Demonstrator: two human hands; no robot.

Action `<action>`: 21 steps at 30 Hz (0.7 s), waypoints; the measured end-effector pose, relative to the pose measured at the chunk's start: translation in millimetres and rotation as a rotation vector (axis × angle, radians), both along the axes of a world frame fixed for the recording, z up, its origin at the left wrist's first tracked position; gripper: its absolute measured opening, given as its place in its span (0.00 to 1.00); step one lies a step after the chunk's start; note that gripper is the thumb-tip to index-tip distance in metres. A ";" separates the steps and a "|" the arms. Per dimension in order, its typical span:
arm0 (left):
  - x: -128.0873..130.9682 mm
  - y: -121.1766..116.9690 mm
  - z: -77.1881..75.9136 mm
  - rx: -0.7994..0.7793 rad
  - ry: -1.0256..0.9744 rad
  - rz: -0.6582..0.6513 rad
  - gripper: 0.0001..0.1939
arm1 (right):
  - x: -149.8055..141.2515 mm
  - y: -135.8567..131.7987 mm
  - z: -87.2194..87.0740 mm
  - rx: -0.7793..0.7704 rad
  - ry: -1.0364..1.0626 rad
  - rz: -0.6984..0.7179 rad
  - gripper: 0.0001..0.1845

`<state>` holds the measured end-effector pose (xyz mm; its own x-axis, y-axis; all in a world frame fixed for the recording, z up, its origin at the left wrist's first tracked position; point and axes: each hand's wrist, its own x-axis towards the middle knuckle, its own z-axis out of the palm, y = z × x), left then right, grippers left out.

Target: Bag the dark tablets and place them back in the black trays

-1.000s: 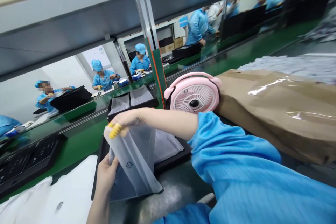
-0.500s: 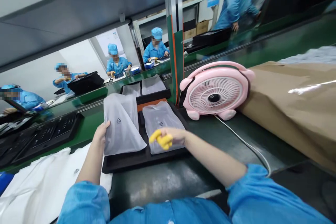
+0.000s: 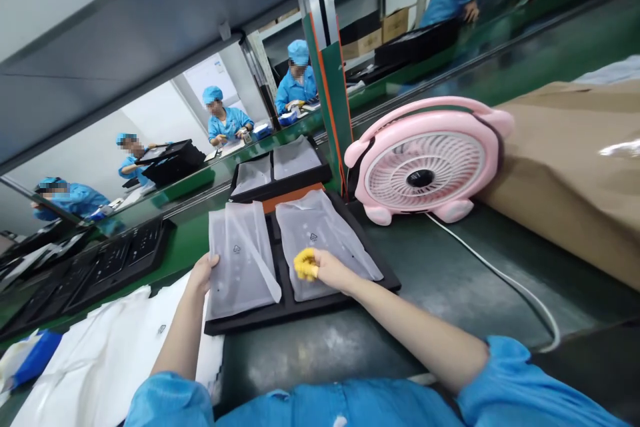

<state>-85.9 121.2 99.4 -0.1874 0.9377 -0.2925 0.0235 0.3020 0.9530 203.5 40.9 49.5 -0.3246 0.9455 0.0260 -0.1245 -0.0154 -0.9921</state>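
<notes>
A black tray [image 3: 300,307] lies in front of me with two frosted plastic bags on it. My left hand [image 3: 203,273] holds the lower left edge of the left bag [image 3: 240,260], which lies almost flat on the tray. My right hand [image 3: 320,267], with yellow finger cots on its curled fingertips, rests on the lower end of the right bag [image 3: 320,240].
A pink desk fan [image 3: 425,170] with a white cable stands right of the tray, a brown wrapped package [image 3: 570,167] beyond it. A second black tray [image 3: 277,170] sits behind. White bags [image 3: 100,353] lie at left. Several people in blue work across the green conveyor.
The left bag, held upright before, has been lowered onto the tray by my left hand. My right hand let go of that bag and moved down onto the right bag.
</notes>
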 end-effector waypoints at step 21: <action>133.2 -140.0 -43.2 -0.384 -0.643 0.329 0.09 | -13.0 -40.1 -23.5 -0.251 -0.284 1.031 0.29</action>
